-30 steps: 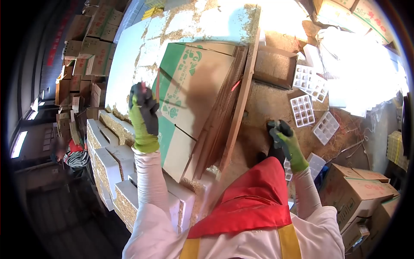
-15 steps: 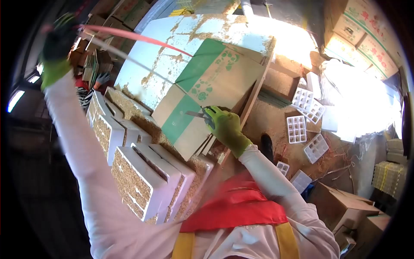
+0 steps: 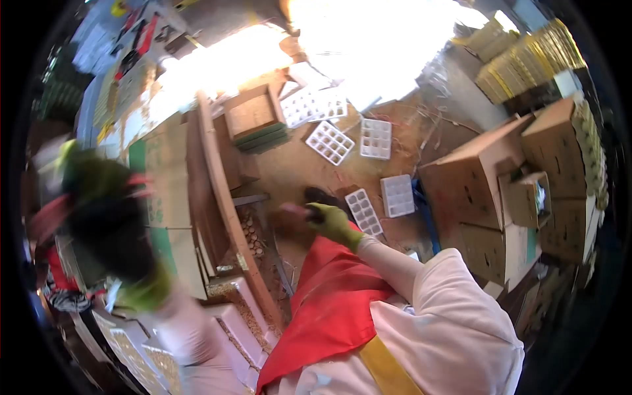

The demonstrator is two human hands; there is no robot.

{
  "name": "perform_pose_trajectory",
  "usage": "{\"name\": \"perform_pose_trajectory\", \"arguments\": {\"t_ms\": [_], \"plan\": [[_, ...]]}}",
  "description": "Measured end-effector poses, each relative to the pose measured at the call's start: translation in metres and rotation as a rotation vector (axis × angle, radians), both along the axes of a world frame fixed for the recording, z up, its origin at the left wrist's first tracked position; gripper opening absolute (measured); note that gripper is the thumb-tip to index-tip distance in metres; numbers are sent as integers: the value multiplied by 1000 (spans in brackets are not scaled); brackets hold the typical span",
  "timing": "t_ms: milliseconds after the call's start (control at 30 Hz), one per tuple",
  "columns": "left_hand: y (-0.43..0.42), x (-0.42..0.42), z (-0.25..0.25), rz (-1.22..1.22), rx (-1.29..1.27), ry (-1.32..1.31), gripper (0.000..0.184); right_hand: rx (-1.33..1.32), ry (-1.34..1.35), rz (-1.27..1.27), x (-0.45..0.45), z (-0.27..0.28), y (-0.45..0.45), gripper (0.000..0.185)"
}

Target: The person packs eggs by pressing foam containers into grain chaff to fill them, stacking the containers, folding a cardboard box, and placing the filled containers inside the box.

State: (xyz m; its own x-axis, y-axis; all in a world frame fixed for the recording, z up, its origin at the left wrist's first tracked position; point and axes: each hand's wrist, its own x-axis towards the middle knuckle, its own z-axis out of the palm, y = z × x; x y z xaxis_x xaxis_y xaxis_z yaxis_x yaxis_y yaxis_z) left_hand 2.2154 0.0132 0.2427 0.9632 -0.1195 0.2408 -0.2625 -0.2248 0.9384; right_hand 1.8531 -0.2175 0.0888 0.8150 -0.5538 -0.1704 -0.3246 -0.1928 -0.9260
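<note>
My left hand, in a dark and green glove, is raised close to the camera at the left and blurred. Its fingers are wrapped round a red strap, which shows on both sides of the glove. Behind it lie flat cardboard boxes with green print, on the table beside a wooden edge board. Over the floor, just above the red apron, my right hand is closed on something reddish and blurred that I cannot make out.
White compartment trays lie on the floor, near an open brown box. Large cartons stand at the right, below stacked yellow trays. White foam blocks stand at the lower left. Red clothing of another person shows at the far left.
The view has swung right. My right hand has left the cardboard and is now over the floor. My left hand is nearer the camera, still with the red strap.
</note>
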Motion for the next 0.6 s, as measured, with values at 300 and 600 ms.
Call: {"name": "perform_pose_trajectory", "arguments": {"t_ms": [300, 600], "plan": [[-104, -398, -136, -1597, 734, 476, 12, 392, 941, -1232, -481, -190, 95, 32], [-179, -520, -187, -1063, 450, 675, 24, 861, 273, -1336, -421, -80, 85, 19]]}}
